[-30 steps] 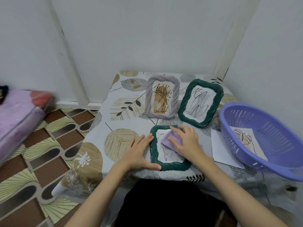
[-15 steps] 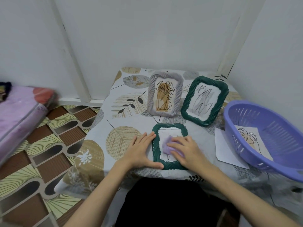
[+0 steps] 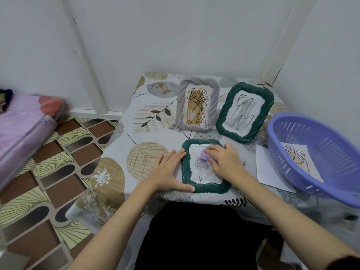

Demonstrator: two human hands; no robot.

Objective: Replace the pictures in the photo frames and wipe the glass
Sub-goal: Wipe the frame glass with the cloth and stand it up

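Right hand (image 3: pixel 226 162) presses a purple cloth (image 3: pixel 204 157) flat-fingered on the glass of the flat green frame (image 3: pixel 202 187) at the table's (image 3: pixel 124 152) near edge, left hand (image 3: pixel 167 172) open, bracing its left side, two upright frames behind, purple basket (image 3: pixel 319 152) right.

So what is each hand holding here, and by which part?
Right hand presses a purple cloth flat on the lying green frame's glass, fingers on top. Left hand holds nothing; it braces the frame's left edge.
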